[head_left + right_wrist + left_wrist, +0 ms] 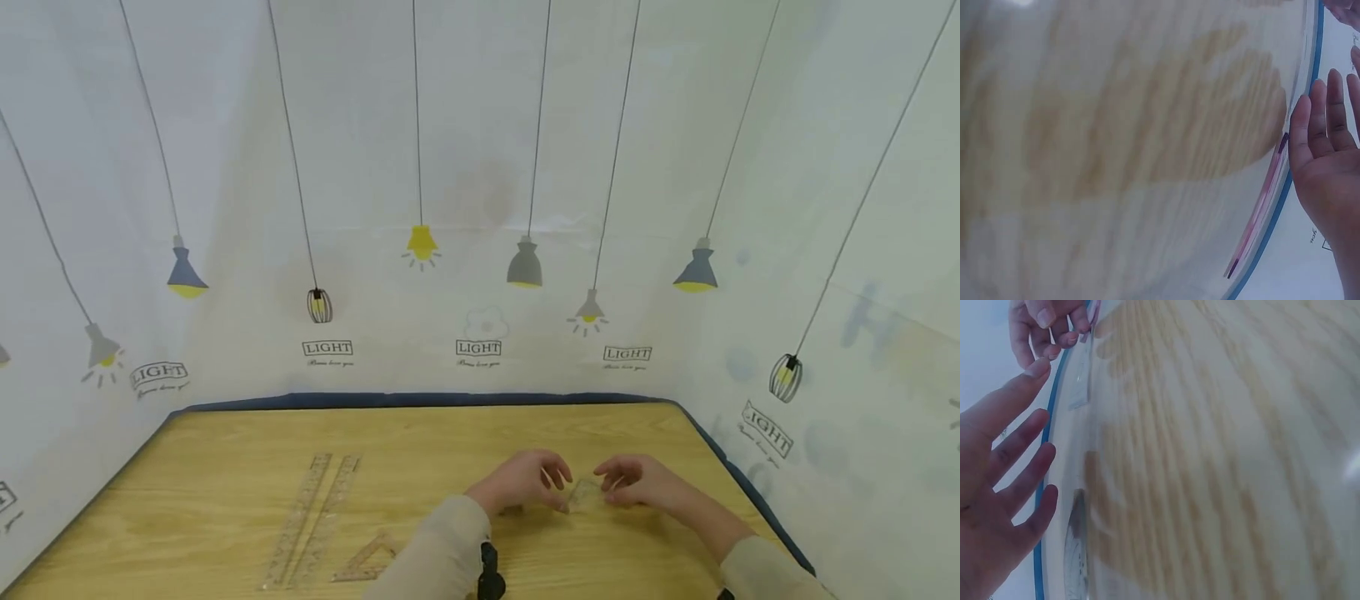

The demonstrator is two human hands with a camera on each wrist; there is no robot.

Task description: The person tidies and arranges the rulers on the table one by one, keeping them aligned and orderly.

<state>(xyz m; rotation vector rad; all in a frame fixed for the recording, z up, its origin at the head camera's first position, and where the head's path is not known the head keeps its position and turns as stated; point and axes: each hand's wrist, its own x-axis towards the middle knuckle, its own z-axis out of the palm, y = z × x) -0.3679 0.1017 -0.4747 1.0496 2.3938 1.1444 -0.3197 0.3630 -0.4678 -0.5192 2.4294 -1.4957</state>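
Over the right part of the wooden table, my left hand (525,482) and right hand (637,481) face each other with loosely bent fingers and nothing gripped. A small clear plastic piece (585,493) lies between them, left fingertips close to its edge. The left wrist view shows my left hand (997,469) with fingers spread apart, a flat clear piece (1080,384) beyond it, and a clear piece with dark marks (1075,550) below. In the right wrist view my right hand (1332,144) has extended fingers beside a thin pinkish strip (1257,212) on the table.
Two clear rulers (296,525) (326,521) lie side by side on the left of the table (187,500). A clear triangular set square (360,562) sits nearer the front, partly behind my left sleeve. A wall covering (480,167) printed with lamps surrounds the table.
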